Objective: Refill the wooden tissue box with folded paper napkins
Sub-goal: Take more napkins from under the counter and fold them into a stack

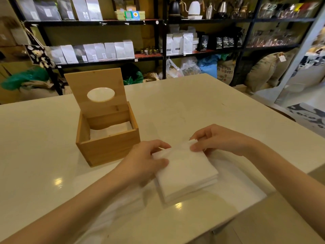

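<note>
The wooden tissue box stands on the white table, left of centre, with its lid swung up; the lid has an oval hole. White napkins lie inside the box. To the right of the box, a stack of folded white napkins rests on the table. My left hand grips the stack's left edge, thumb on top. My right hand pinches the far corner of the top napkin.
The white table runs to a far edge and a right edge. Behind it stand black shelves with coffee bags and kettles, and sacks on the floor.
</note>
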